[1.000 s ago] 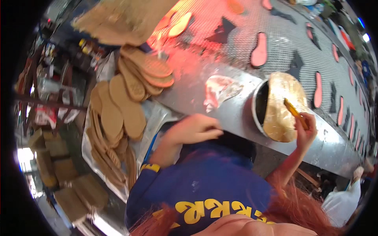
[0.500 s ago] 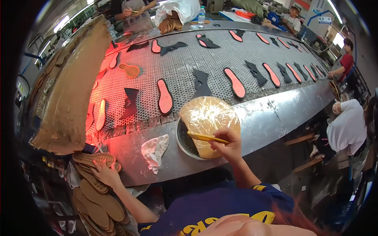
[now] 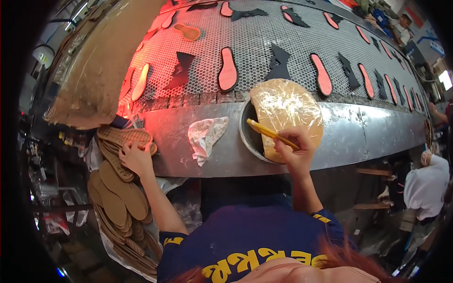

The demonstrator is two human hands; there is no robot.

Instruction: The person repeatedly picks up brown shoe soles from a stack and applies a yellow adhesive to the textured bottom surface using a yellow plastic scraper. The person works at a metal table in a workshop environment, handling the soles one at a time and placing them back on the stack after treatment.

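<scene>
My left hand (image 3: 137,159) grips a brown shoe sole (image 3: 120,136) with a ridged, grooved face, at the table's left edge. Another brown sole lies partly beneath it. Between the fingers of my right hand (image 3: 299,147) is a slim yellow brush-like stick (image 3: 265,130); bristles cannot be made out. Its far end hangs over the dark opening of a round pan (image 3: 243,137). A tan round cover (image 3: 288,106) wrapped in clear film lies across most of that pan. Between my hands, a crumpled pale cloth (image 3: 205,137) rests on the metal ledge.
Beyond the ledge, a mesh conveyor (image 3: 203,70) carries pink-faced insoles (image 3: 228,70) and black cut pieces (image 3: 279,63). A brown board hood (image 3: 96,66), lit red underneath, stands at left. Below my left hand is a pile of brown soles (image 3: 113,195). A person in white (image 3: 427,186) sits at right.
The view has tipped downward, so the conveyor and ledge sit higher in the picture. My left hand stays on the sole; my right still holds the yellow stick over the pan.
</scene>
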